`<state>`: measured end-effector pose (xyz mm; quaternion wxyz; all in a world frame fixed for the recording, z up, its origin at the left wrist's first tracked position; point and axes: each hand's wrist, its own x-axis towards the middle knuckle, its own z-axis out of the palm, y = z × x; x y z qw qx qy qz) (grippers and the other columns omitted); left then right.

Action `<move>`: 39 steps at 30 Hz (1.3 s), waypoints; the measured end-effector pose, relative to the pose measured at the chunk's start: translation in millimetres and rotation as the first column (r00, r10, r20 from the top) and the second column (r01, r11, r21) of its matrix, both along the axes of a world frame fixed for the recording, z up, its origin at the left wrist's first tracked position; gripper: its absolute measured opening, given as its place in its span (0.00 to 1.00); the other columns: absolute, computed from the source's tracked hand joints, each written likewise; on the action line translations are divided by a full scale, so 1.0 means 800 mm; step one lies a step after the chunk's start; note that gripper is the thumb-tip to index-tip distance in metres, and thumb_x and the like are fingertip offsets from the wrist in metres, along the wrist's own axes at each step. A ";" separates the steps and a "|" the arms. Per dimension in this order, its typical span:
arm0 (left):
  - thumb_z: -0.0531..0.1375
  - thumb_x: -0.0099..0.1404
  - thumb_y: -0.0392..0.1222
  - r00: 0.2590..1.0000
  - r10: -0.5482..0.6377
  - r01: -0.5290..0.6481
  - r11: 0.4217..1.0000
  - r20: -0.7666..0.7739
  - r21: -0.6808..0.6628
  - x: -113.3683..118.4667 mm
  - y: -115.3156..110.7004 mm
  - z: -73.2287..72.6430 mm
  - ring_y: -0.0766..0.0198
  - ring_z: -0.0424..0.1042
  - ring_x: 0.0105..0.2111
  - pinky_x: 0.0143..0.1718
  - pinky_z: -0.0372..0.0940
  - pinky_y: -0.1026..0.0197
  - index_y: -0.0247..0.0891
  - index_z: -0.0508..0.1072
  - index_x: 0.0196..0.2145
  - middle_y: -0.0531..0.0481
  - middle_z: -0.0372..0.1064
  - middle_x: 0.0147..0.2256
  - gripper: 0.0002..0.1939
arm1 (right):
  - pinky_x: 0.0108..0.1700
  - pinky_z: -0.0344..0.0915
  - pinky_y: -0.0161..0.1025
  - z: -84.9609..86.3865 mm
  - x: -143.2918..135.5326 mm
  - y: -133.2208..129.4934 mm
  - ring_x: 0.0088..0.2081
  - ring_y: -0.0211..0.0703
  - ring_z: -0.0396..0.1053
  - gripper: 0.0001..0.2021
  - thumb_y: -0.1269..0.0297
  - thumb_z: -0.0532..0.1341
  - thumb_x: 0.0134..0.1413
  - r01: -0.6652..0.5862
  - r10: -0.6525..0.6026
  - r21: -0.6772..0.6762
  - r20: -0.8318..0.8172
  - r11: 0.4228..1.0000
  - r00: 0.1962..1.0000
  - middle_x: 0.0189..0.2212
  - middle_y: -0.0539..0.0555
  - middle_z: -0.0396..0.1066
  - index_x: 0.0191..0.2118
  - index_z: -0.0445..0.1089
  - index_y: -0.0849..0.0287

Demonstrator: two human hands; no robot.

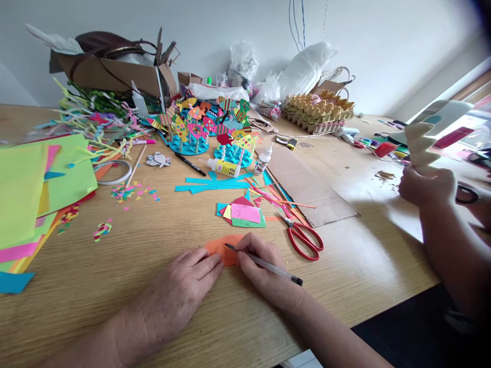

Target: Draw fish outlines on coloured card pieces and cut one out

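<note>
An orange piece of paper [215, 246] lies on the wooden table in front of me, with dark curved lines drawn on it. My left hand [192, 278] rests flat, its fingertips on the paper's left and lower edge. In my right hand [264, 260] is a pen [276, 270] with a clear barrel and black end, its tip touching the orange paper. Just beyond is a small stack of coloured paper pieces [245, 213], pink and green among them. Red-handled scissors [307, 240] lie to the right of my right hand.
Bright paper sheets [23, 194] cover the left side. Glue bottles [263, 159], blue strips [215, 183] and paper fish decorations [195, 130] stand farther back. Cardboard [307, 184] lies right of centre. At far right another person's hand [427, 186] holds a piece of egg carton [421, 143].
</note>
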<state>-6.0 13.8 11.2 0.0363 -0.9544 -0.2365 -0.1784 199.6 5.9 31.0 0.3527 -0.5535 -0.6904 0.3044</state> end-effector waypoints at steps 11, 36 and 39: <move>0.45 0.65 0.25 1.000 -0.005 0.005 1.000 -0.003 -0.030 0.000 0.001 0.002 0.55 0.68 0.46 0.47 0.67 0.53 0.31 0.69 0.51 0.44 0.71 0.48 0.22 | 0.25 0.55 0.32 -0.006 -0.003 0.004 0.19 0.35 0.57 0.06 0.74 0.52 0.45 -0.014 0.014 0.014 0.041 1.000 0.999 0.17 0.43 0.59 0.27 0.60 0.56; 0.44 0.65 0.25 1.000 -0.006 0.006 1.000 0.017 -0.012 0.000 0.000 0.001 0.55 0.67 0.46 0.46 0.68 0.53 0.30 0.70 0.50 0.44 0.71 0.47 0.21 | 0.24 0.54 0.32 0.004 0.003 -0.003 0.20 0.35 0.58 0.05 0.74 0.52 0.45 -0.014 0.014 -0.021 -0.022 1.000 1.000 0.17 0.45 0.60 0.24 0.59 0.57; 0.44 0.65 0.25 1.000 -0.006 0.006 1.000 0.014 -0.007 0.001 0.000 0.002 0.55 0.67 0.46 0.46 0.68 0.54 0.30 0.70 0.50 0.44 0.71 0.47 0.21 | 0.25 0.55 0.32 0.002 0.000 0.000 0.20 0.35 0.58 0.05 0.74 0.53 0.47 -0.011 0.011 -0.007 -0.002 1.000 1.000 0.18 0.44 0.61 0.26 0.60 0.56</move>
